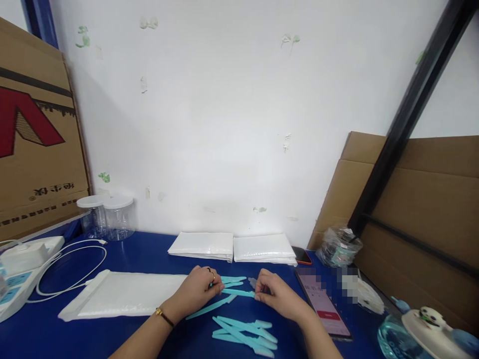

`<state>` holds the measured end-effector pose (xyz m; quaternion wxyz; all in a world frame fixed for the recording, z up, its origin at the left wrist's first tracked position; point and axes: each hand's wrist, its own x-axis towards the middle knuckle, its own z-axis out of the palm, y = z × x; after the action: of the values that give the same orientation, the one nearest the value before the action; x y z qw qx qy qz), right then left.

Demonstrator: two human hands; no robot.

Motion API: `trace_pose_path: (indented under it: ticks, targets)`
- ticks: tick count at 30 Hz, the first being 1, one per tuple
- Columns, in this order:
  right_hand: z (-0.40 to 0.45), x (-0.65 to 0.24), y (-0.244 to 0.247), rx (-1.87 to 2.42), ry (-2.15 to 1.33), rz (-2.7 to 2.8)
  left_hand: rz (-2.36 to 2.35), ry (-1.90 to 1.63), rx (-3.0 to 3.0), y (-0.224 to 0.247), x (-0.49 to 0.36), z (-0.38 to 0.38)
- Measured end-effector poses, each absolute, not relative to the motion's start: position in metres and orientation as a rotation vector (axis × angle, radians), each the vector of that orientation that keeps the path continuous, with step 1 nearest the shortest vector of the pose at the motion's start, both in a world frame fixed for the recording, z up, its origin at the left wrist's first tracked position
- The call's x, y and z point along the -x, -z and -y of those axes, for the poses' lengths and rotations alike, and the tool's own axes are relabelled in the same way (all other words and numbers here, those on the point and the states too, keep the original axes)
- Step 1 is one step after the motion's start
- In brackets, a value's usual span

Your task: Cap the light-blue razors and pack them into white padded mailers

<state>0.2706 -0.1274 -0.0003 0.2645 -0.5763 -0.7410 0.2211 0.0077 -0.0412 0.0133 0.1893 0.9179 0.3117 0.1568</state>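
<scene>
A turquoise eyebrow razor (238,292) lies level between my two hands. My left hand (202,286) pinches its handle end, fingers closed. At the other end, my right hand (271,291) has its fingertips closed on the same razor. Just behind the right fingertips is a small translucent piece (252,282), too blurred to name. More turquoise razors (234,280) lie behind the held one, and another razor (209,307) slants below my left hand. Nearer to me, several razors (245,333) are heaped loosely on the blue table (179,341).
A white padded pouch (127,294) lies left; two folded white packets (204,245) (264,248) rest by the wall. A phone (325,306) lies right, near a lidded blue container (407,334). Left are a power strip (22,279), a white cable (80,244) and clear jars (119,219).
</scene>
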Motion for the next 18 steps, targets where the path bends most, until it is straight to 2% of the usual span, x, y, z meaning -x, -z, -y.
trace_pose_path:
  ticks: [10, 13, 18]
  targets:
    - [0.12, -0.283, 0.014, 1.652, -0.538, 1.859, -1.198, -0.5, -2.594, -0.007, 0.012, 0.014]
    - [0.119, -0.279, 0.011, 1.651, -0.482, 1.82, -1.119, -0.499, -2.606, -0.007, 0.007, 0.027]
    - [0.122, -0.262, 0.005, 1.647, -0.486, 1.868, -0.941, -0.304, -2.669, -0.002, -0.008, 0.05]
